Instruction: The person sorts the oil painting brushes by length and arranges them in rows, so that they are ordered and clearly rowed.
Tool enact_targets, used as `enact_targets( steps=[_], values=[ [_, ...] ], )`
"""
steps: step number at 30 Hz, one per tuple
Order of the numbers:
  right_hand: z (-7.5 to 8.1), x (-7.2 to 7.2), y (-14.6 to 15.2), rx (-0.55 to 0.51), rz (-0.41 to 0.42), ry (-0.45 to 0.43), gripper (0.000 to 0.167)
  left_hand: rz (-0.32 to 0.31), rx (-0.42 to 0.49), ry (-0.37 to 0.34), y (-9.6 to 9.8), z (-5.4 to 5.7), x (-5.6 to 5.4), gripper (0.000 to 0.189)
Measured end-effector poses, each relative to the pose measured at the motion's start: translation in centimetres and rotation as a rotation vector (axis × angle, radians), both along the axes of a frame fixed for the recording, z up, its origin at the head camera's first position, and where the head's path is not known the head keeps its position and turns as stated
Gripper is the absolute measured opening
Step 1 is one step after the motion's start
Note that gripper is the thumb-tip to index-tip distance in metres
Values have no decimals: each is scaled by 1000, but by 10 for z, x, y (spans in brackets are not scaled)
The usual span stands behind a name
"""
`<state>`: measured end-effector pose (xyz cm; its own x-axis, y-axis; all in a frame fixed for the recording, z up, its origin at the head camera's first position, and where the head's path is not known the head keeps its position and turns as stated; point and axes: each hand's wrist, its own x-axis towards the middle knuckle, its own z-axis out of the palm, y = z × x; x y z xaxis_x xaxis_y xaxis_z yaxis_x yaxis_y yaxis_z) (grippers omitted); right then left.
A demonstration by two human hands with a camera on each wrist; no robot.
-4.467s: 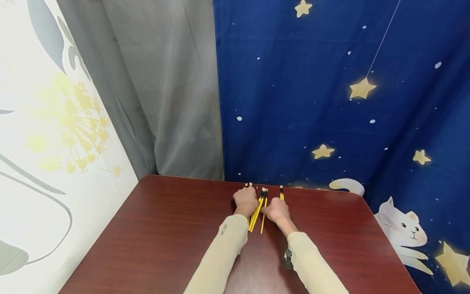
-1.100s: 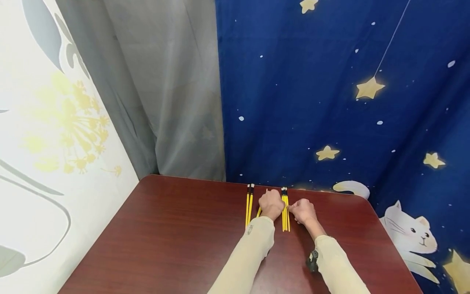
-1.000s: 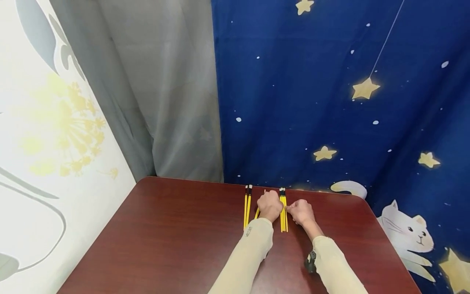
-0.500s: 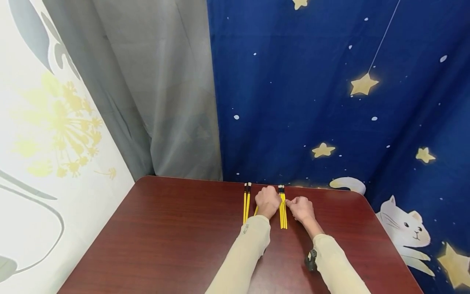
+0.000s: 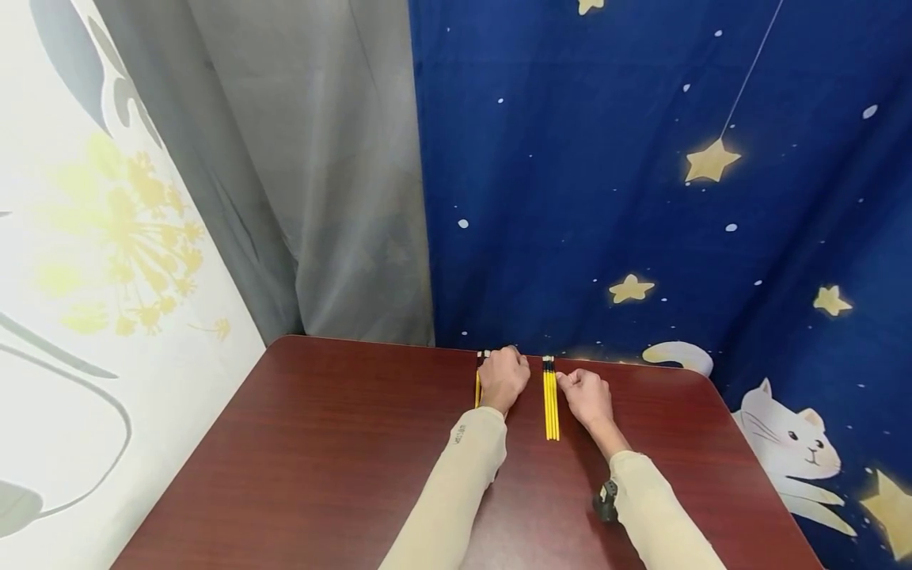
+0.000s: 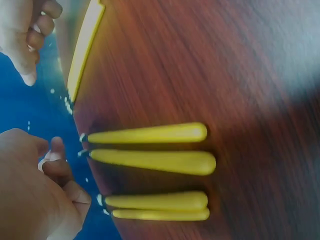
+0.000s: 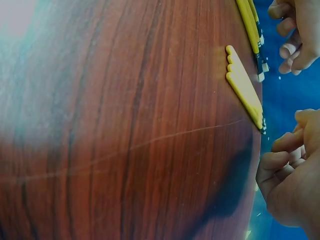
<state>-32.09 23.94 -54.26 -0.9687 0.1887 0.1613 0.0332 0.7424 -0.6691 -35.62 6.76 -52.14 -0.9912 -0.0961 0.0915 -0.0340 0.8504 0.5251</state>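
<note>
On a dark red desk (image 5: 306, 475), past two pale sleeves (image 5: 445, 483), a close row of yellow sticks (image 5: 552, 408); just beside this row, a loosely curled right hand (image 5: 587, 396), holding nothing. To the left, near two separate pairs (image 6: 152, 162), an equally empty left hand (image 6: 37, 185). Behind, a blue starry curtain (image 5: 570, 198). Probably in the middle of grouping; next, to pinch one pair carefully.

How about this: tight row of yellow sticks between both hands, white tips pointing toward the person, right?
Wrong only on the white tips: the head view shows them at the far edge of the table, pointing away. The tight row of yellow sticks is between the left hand and right hand.
</note>
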Motion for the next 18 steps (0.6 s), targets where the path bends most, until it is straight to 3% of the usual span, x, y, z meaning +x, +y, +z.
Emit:
enact_targets(
  steps=[5,13,18],
  values=[
    [2,2,-5,-1,14,-15,38,11,-7,36,-14,-5,-2,19],
    [5,3,-23,-11,53,5,36,54,-10,134,-56,-19,-9,15],
    [6,4,-37,-31,78,3,34,91,-16,102,-77,-20,-11,17]
  ],
)
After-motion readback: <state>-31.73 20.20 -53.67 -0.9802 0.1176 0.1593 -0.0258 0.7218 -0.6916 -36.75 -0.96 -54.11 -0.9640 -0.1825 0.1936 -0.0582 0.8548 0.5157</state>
